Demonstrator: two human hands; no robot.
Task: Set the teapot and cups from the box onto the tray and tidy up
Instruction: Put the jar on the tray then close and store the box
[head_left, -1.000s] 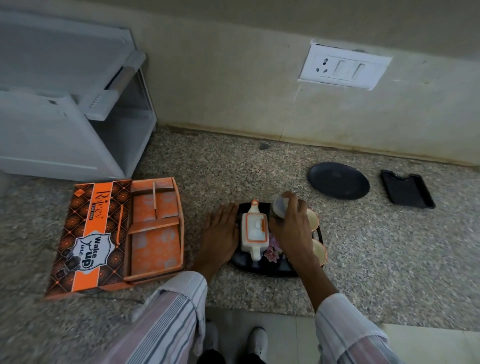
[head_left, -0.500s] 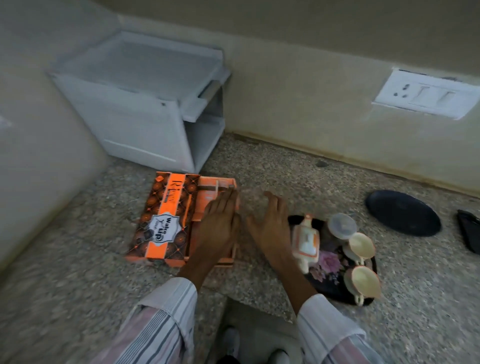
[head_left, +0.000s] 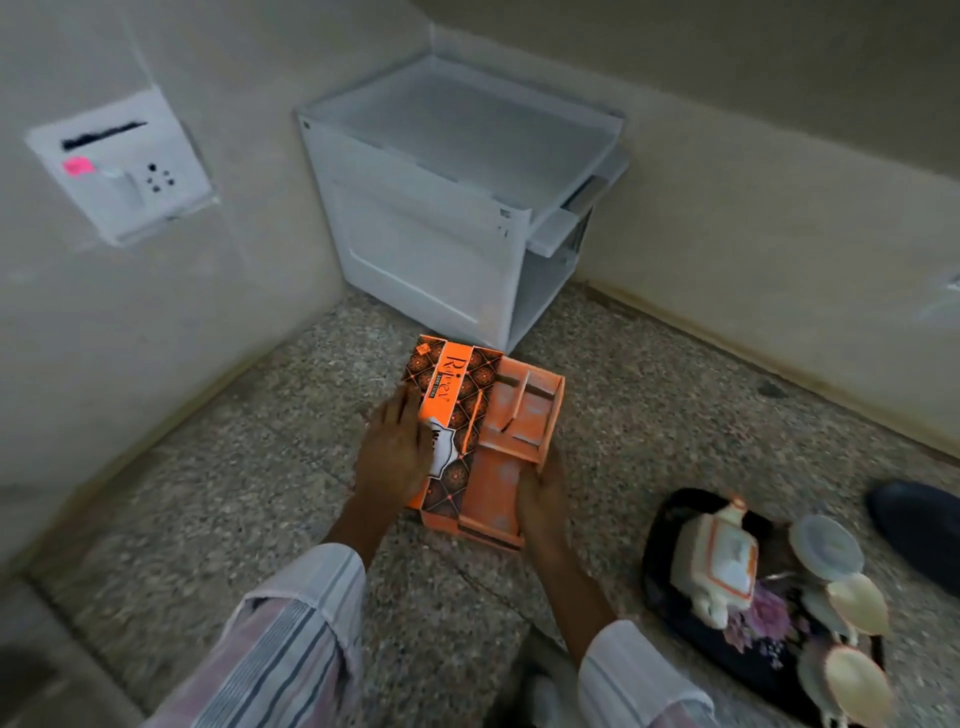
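Gripping the orange box (head_left: 470, 431) at two points, on the speckled stone counter (head_left: 649, 426) near frame centre. Left hand (head_left: 390, 457) laid flat over the printed lid at 9 o'clock of the box, fingers spread and pressed on the lid surface; fingertips partly blurred, thumb hidden beneath the palm. Right hand (head_left: 540, 501) closed on the box's near corner at 5 o'clock, fingers tucked under or behind the cardboard wall and not visible; exact hold on the rim cannot be told. Lid half raised or folded over the inner tray of dividers; compartments visible at 1 o'clock of the box, showing orange cardboard only.

Located at 4 o'clock of the box, well apart: dark tray (head_left: 660, 561) carrying the white teapot (head_left: 719, 564) with orange trim, and cups (head_left: 857, 603) ranged along the tray's right side. Cup count hard to fix because of motion blur; lower cups cut by the bottom frame edge. Floral print on the tray partly covered by the teapot.

Dark plate (head_left: 919, 530) at 3 o'clock, cut off by the right edge. White plastic cabinet (head_left: 447, 208) standing in the corner at 12 o'clock of the box, just beyond it. Wall socket (head_left: 122, 166) at 10 o'clock, smeared by blur, markings unreadable. Striped sleeves (head_left: 291, 649) cropped at the bottom edge.
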